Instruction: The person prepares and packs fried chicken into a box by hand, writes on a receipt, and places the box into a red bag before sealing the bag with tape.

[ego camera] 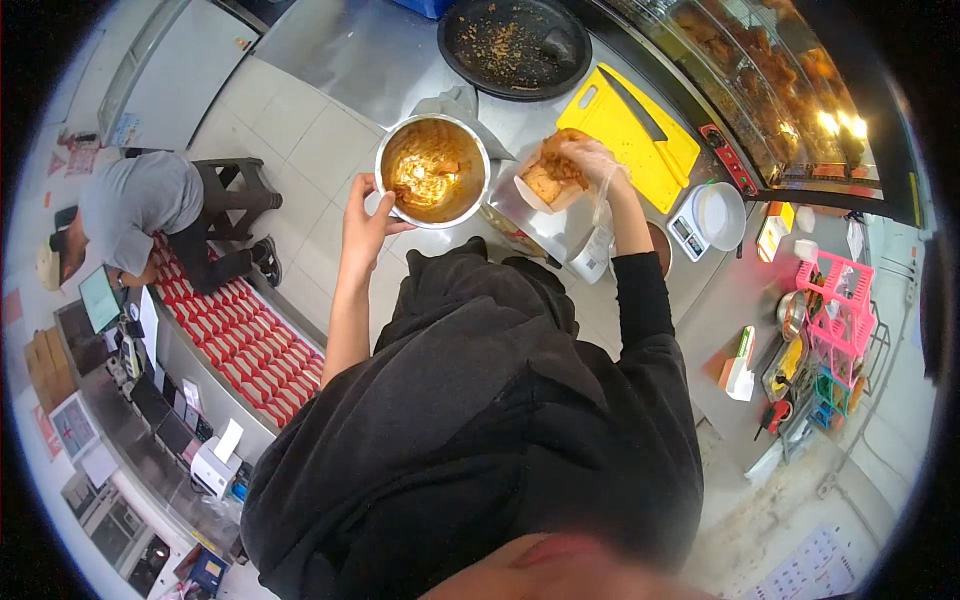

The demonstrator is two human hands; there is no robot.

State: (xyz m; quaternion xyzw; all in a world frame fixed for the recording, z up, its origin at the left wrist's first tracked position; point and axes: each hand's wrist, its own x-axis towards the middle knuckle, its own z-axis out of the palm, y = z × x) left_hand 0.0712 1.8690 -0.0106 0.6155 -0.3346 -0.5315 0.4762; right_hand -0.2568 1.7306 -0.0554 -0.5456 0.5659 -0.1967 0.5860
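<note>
My left hand (369, 223) grips the rim of a round metal bowl (433, 171), whose inside is coated with brown sauce or seasoning. My right hand (596, 165), in a clear plastic glove, has its fingers on browned, seasoned pieces of food (556, 171) in a small paper box (529, 196). The box is on the metal counter beside the bowl. Just beyond that hand lies a yellow cutting board (637, 150) with a large knife (636, 105) on it. A digital scale (688, 231) carrying a white dish (721, 216) stands to the right.
A black round tray (514, 49) with crumbs stands at the back. A lit glass food cabinet (750, 82) borders the right. Pink plastic baskets (836, 300) are farther right. At left, a person in grey (142, 214) sits by a counter holding rows of red-and-white paper boxes (240, 330).
</note>
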